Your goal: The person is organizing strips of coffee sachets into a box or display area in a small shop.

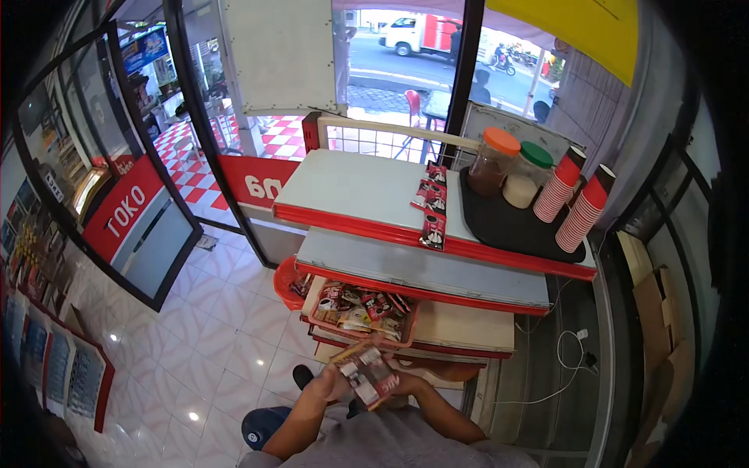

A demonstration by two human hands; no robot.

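A blurred strip of sachets point(370, 377), brown with white patches and printed writing, is held up before my waist. My left hand point(329, 383) grips its left edge, and my right hand point(408, 386) holds it from the right, the fingers partly hidden behind it. Just beyond it, a pink plastic basket point(327, 332) full of mixed sachets point(374, 305) rests on a lower wooden shelf point(468, 327). On the white top shelf point(357, 181), another strip of red and black sachets point(435, 202) lies across the surface, its near end hanging over the red front edge.
Atop the rack at right, a black tray point(509, 231) carries an orange-lidded jar point(492, 161), a green-lidded jar point(526, 175) and two stacks of red paper cups point(576, 219). A red bucket point(288, 289) stands left of the rack. A white cable point(559, 401) lies at right.
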